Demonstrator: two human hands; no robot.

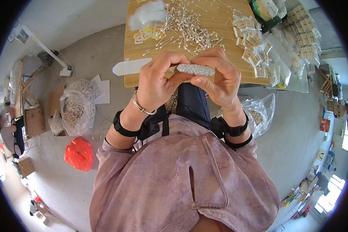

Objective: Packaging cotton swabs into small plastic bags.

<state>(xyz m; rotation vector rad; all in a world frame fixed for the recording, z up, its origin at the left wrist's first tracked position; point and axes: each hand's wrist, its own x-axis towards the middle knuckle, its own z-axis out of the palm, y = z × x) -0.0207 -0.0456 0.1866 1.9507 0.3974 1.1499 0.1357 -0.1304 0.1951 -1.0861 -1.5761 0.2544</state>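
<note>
A tight, flattened bundle of cotton swabs [195,69] is held over the near edge of the table, its white tips turned toward me. My left hand [157,75] grips its left end with thumb and bent fingers. On the other end, my right hand [219,73] is closed, its thumb below the tips and its fingers over the top. Whether a wrapper surrounds the bundle I cannot tell. Just past my hands lies a loose pile of cotton swabs [185,25]. Beside my left hand, a white strip with a pointed end [129,66] sticks out over the table's left edge.
On the wooden table [216,11] are clear plastic bags [149,14], yellow packets [148,33] and, at right, several filled small packs [251,38]. Swab-filled sacks [79,102] and a red bag [79,154] stand on the floor at left. Another person [11,133] sits far left.
</note>
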